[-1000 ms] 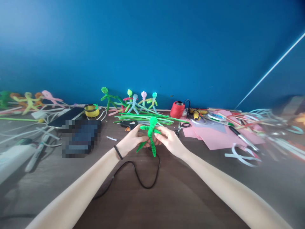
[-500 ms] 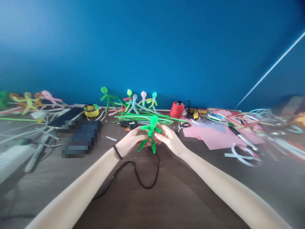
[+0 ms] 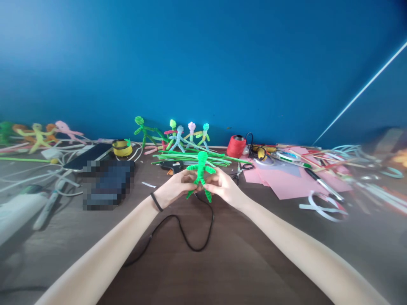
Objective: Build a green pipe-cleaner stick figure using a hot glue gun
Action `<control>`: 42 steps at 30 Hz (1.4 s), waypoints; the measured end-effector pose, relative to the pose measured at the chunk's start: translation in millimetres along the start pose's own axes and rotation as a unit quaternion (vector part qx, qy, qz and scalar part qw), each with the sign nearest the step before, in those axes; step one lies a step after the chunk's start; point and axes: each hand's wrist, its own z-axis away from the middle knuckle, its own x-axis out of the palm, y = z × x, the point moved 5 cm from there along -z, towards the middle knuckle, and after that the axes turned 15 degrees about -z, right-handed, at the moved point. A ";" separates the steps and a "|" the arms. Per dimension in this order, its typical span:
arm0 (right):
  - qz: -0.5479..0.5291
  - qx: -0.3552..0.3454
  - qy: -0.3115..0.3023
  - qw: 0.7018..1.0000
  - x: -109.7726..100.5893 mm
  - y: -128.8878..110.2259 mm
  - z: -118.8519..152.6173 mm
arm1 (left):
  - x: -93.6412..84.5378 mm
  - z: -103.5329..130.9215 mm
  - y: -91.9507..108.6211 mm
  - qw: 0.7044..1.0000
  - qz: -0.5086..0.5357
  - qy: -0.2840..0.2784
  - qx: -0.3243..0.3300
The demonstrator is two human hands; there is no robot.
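Note:
A bright green pipe-cleaner figure (image 3: 201, 167) with a head, two arms and two legs is held upright above the dark table. My left hand (image 3: 178, 185) pinches its leg on the left, thumb in front. On the other side, my right hand (image 3: 223, 186) grips the other leg between thumb and fingers. The fingers behind the figure are partly hidden. Just beyond my hands lie a bundle of green and white pipe cleaners (image 3: 222, 159) and a black glue gun (image 3: 171, 166).
Several pipe-cleaner figures (image 3: 179, 136) stand along the blue wall. On the left are a dark phone (image 3: 110, 184), yellow tape (image 3: 122, 149) and cables. To the right are a red thread spool (image 3: 236, 146), scissors (image 3: 239, 170), pink paper (image 3: 292, 186) and pens. A black cord (image 3: 197, 250) curves across the front.
Both thumbs have shifted onto the green figure's legs. The figure has moved slightly up and left and stands a little straighter.

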 end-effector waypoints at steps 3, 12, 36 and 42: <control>0.012 -0.014 0.008 1.000 -1.6 -1.0 -0.5 | -0.9 0.1 -1.9 0.999 -0.027 0.000 -0.022; -0.003 -0.003 0.028 1.000 -2.7 -3.1 -0.6 | -4.9 0.7 -7.2 0.995 -0.077 -0.006 -0.061; 0.281 -0.084 0.305 0.906 -104.6 -35.6 -106.8 | -0.4 0.6 -21.2 0.992 0.034 -0.092 -0.074; 0.379 -0.067 0.342 0.857 -101.2 -43.1 -118.6 | -4.5 0.5 -22.9 0.992 0.050 -0.101 -0.057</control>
